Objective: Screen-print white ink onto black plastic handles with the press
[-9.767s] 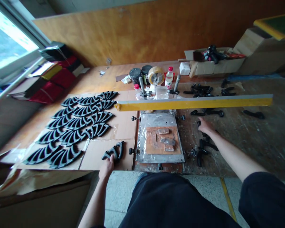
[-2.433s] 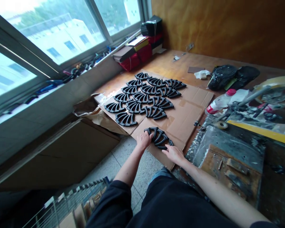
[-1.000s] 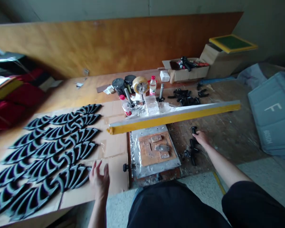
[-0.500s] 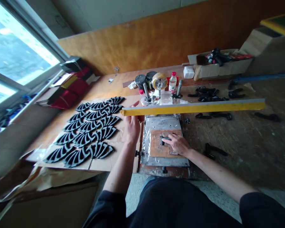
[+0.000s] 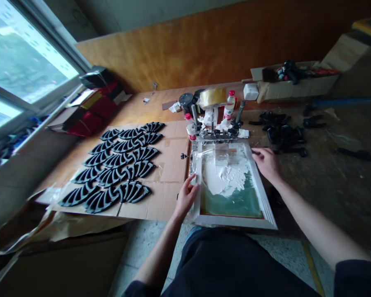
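Note:
A screen-printing frame (image 5: 267,206) lies flat over the base in front of me, its green mesh (image 5: 228,206) partly covered with thick white ink (image 5: 225,177). A translucent block (image 5: 221,154) rests at the far end of the mesh. My left hand (image 5: 187,196) grips the frame's left side, thumb and fingers at the edge. At the far right side of the frame is my right hand (image 5: 267,163), fingers pinched together; a small dark thing shows by its fingertips, too unclear to name. The frame hides the black part and jig below.
Black fan-shaped parts (image 5: 123,165) lie in rows on cardboard (image 5: 173,165) to the left. Several black pieces (image 5: 281,128) are heaped on the right. Behind the clamp (image 5: 216,134) stand a tape roll (image 5: 213,97), red-capped bottles (image 5: 230,105) and a dark jar (image 5: 186,102). A carton (image 5: 297,88) sits farther back.
The raised frame has come down flat over the base, with my left hand lowered alongside it. My right hand has left the black part on the jig and moved right and away from me.

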`<state>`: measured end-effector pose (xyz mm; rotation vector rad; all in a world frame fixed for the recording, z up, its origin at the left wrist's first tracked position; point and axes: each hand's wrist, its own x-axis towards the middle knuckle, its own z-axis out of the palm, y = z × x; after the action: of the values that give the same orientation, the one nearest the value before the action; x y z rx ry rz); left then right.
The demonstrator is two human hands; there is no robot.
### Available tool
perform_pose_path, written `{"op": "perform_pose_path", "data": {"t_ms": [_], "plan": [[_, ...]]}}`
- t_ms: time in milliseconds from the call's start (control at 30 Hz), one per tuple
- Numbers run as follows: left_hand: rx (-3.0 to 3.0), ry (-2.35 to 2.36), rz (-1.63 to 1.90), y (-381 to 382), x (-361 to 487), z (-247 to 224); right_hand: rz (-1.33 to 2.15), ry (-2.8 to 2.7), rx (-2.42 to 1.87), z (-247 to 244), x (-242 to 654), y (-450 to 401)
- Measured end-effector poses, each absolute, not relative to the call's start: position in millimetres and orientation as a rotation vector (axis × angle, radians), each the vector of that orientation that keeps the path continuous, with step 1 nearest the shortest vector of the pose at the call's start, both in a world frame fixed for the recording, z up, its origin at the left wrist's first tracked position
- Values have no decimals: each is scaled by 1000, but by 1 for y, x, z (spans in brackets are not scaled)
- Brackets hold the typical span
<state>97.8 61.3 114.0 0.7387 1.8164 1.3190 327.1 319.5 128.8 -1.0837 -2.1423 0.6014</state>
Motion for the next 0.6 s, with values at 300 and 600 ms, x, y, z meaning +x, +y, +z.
{"op": "perform_pose_path", "data": {"t_ms": [300, 600], "plan": [[823, 1983, 1116, 68, 91, 77, 404, -2802, -865, 149, 244, 261], [800, 2012, 1100, 66, 91, 80, 565, -2910, -77, 143, 295, 236]]}}
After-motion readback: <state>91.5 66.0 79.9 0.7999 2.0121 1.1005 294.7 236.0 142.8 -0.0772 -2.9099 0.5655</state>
